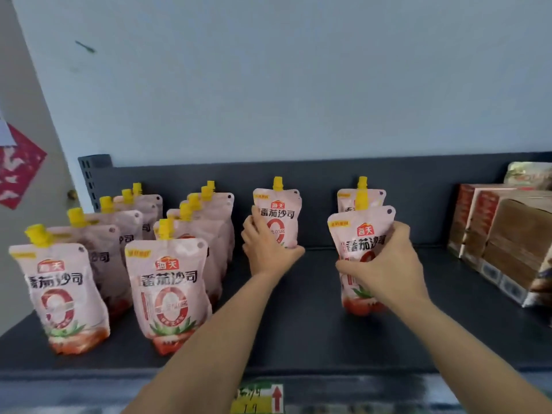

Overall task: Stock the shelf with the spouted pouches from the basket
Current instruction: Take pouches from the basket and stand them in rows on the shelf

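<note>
Pink spouted pouches with yellow caps stand on a dark shelf (298, 324). My left hand (265, 249) grips the lower part of one upright pouch (279, 213) at the back of the shelf. My right hand (385, 264) grips a second pouch (360, 231), held upright in front of another pouch (351, 198) that stands at the back. At the left, two rows of several pouches run front to back, led by a front pouch (64, 294) and its neighbour (168, 291). The basket is out of view.
Brown and red cartons (501, 234) fill the right end of the shelf. A slotted upright (89, 180) and a pale wall stand behind. A price tag with a red arrow (260, 398) hangs on the shelf's front edge. Bare shelf lies between my arms.
</note>
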`<state>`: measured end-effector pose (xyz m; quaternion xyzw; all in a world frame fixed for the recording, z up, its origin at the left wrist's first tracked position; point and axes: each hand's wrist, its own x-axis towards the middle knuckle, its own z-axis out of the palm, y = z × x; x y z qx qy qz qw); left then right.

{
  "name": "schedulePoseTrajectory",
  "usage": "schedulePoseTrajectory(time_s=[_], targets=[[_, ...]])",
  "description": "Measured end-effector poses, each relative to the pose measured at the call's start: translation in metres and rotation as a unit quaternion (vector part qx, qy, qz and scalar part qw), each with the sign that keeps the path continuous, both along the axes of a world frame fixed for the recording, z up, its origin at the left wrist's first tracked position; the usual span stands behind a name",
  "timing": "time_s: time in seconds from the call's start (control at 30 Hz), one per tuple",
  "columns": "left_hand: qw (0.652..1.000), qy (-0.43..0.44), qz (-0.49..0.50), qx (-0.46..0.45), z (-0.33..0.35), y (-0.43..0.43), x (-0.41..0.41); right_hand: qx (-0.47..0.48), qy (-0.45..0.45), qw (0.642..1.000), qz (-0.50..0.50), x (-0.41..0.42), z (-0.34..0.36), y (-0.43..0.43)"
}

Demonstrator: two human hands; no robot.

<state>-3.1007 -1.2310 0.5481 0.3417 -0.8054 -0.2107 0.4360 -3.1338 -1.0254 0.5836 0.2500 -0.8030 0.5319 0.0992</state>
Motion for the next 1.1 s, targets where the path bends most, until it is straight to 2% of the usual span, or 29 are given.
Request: schedulePoseTrajectory(time_s=[0.1,0.33,0.5,0.6,0.73,0.9,1.1], targets=[[1.0,0.0,0.014,0.017,-0.011,-0.008,-0.013,0.012,-0.01,1.0,0.01,-0.008,-0.007,-0.006],[0.997,0.071,-0.007,0.02,-0.021,-0.02,-0.026,0.027,-0.011,0.999,0.019,-0.015,-0.012,-0.019],[0.994,0.091,-0.014,0.055,-0.018,-0.016,-0.023,0.024,-0.018,0.999,0.026,-0.016,-0.014,-0.021],[0.994,0.067,-0.017,0.085,-0.014,-0.013,-0.017,0.031,-0.021,0.999,0.03,-0.019,-0.015,-0.017],[0.995,-0.042,-0.021,0.084,-0.01,-0.013,-0.001,0.057,-0.019,0.998,0.034,-0.019,-0.016,-0.01],[0.984,-0.028,-0.106,0.142,-0.004,-0.015,0.017,0.04,-0.003,0.999,0.029,-0.014,-0.012,-0.017],[0.979,-0.02,-0.146,0.144,0.001,-0.014,0.024,0.026,0.02,0.998,0.048,-0.009,0.0,-0.047]])
